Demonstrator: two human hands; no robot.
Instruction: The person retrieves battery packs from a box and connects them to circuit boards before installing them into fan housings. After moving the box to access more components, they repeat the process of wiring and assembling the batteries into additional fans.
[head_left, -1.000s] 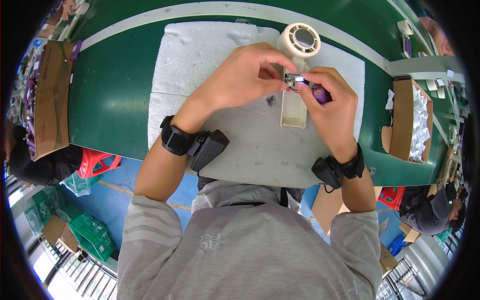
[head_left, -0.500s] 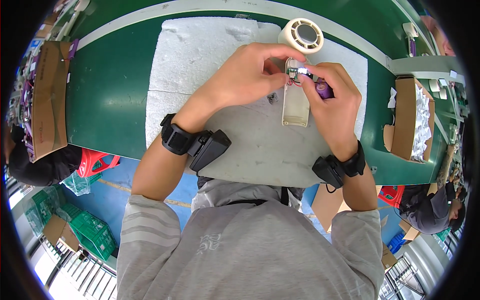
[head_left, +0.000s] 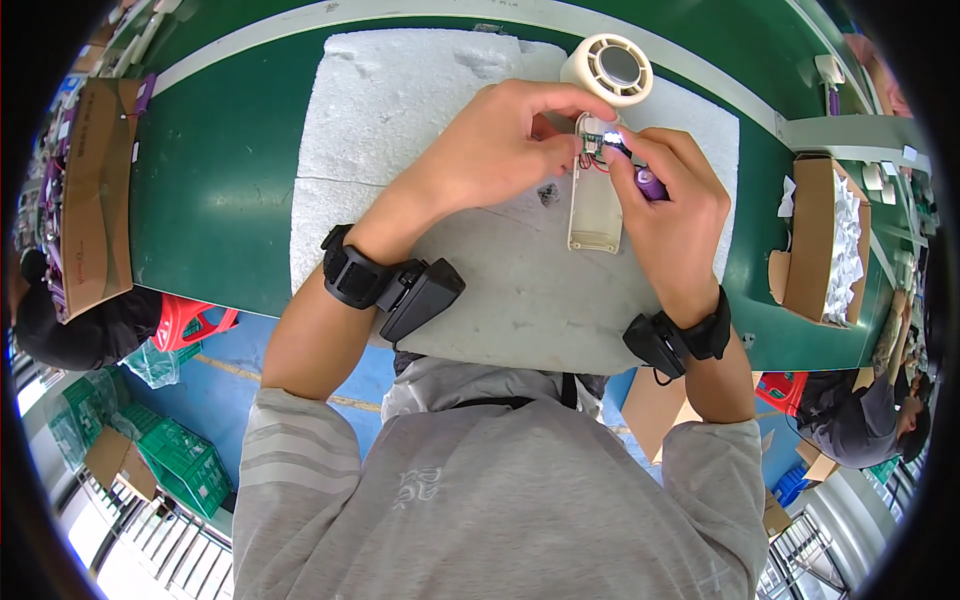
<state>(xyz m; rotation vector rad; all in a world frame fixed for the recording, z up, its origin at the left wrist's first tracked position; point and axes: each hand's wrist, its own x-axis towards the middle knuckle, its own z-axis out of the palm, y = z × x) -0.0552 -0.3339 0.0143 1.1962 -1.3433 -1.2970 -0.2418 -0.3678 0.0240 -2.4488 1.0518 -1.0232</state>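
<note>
A cream handheld fan lies on the foam pad, its round grille head (head_left: pixel 610 70) at the far end and its open handle shell (head_left: pixel 595 222) toward me. My left hand (head_left: pixel 505 145) is closed round the top of the handle, thumb on the near side and fingers beyond. Inside the shell sits a small green circuit board (head_left: pixel 592 144) with red wires, and a white light glows at its right end. There my right hand (head_left: pixel 682 205) pinches the board's edge between thumb and forefinger. A purple battery cell (head_left: pixel 651 184) shows beneath its fingers, partly hidden.
The white foam pad (head_left: pixel 400 100) has a grey worn area (head_left: pixel 480 290) on the green table (head_left: pixel 210 200). A long carton (head_left: pixel 100 190) stands at the left, and an open carton (head_left: pixel 805 240) with white pieces at the right. People sit at both sides.
My right thumb and forefinger have shifted slightly right and away from the board's middle, so more of the board shows. The fan has moved slightly right; my left hand keeps its hold.
</note>
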